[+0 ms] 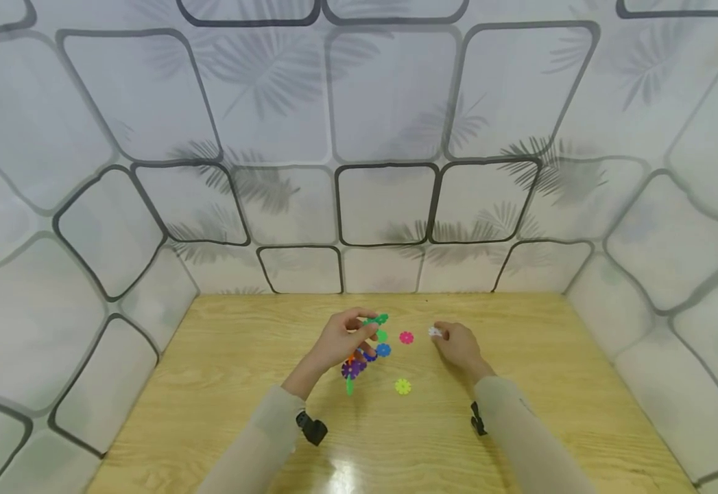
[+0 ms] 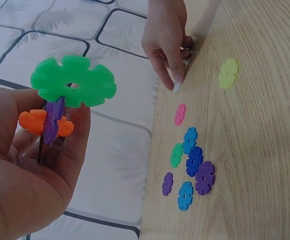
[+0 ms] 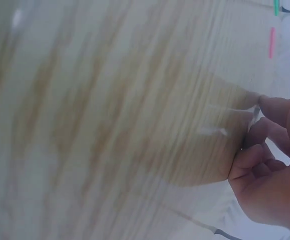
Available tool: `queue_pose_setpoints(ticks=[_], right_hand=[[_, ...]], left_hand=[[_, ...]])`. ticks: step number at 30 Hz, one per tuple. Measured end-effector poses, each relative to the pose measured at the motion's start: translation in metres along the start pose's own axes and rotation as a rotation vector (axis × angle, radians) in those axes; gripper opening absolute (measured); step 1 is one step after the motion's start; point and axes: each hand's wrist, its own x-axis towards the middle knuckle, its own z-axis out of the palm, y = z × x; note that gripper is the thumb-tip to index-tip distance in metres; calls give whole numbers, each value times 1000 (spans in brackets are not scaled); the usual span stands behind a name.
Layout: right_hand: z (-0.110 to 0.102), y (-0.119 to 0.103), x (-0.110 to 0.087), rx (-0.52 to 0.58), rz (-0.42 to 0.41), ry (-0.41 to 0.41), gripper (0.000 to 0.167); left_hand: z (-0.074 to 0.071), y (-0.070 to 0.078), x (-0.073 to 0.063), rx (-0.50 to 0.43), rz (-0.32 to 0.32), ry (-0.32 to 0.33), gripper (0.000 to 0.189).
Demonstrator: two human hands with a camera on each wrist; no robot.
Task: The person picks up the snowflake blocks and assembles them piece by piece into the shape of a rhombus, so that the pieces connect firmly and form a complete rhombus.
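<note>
Right hand (image 1: 459, 346): thumb and finger close together, pinching the white flower (image 1: 435, 331) low over the table (image 2: 265, 150).
White flower: right of the pink flower (image 1: 406, 337) in the head view; can't tell if it's touching the wood.
Pinch tip: imo just the rim, so the notches stay free, and no squeezing hard, thin plastic probably slips.
Left hand (image 1: 337, 336): fingers curled around the joined green, purple and orange flowers (image 2: 53, 112), exact contact partly hidden.
Joined flowers tip: I'd hold them steady, off the table, without twisting, or a notch might pop loose.
</note>
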Motion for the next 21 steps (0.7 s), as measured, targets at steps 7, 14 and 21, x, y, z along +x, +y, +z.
queue_pose_setpoints(ticks=[7,14,21], right_hand=[[0,-3,-2,-16,10,26,36],[-4,-8,-6,58,57,39,28],[-11,-16,-11,165,90,44,19]], left_hand=[[-2,1,-1,13,6,-1,32],[-2,-1,-1,12,8,-1,32],[-4,-2,-1,9,1,-4,34]])
